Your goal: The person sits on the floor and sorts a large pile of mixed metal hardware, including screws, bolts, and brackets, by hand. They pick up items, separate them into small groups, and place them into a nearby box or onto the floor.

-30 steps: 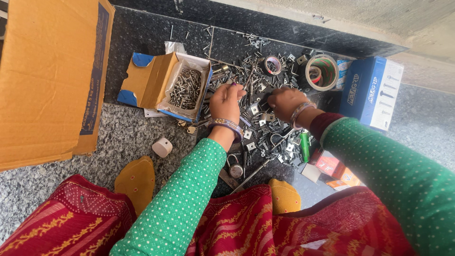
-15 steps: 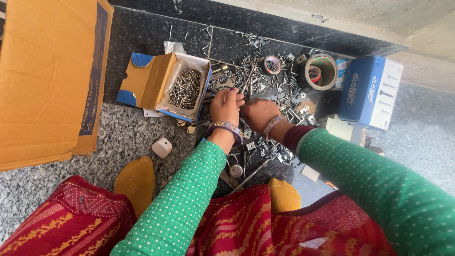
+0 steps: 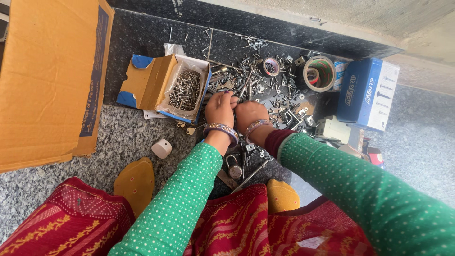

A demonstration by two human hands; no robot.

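My left hand [image 3: 220, 110] and my right hand [image 3: 250, 114] are side by side, fingertips meeting, over the near edge of a heap of loose screws, brackets and small metal parts [image 3: 268, 90] on a dark stone floor. Both hands show their backs, with the fingers curled down and bangles on the wrists. My left hand's fingers are pinched on some small metal pieces; what my right hand's fingers hold is hidden. Just left of my left hand stands a small open cardboard box [image 3: 186, 87] holding several screws.
A big brown carton [image 3: 47, 80] lies at the left. A blue box [image 3: 367, 92] and a tape roll [image 3: 320, 73] are at the right. A padlock [image 3: 234, 168], a metal rod [image 3: 253, 173] and a white cap [image 3: 162, 148] lie near my yellow-socked feet [image 3: 136, 182].
My right hand has moved left across the heap, from near the tape roll to beside my left hand. My left hand has stayed almost where it was.
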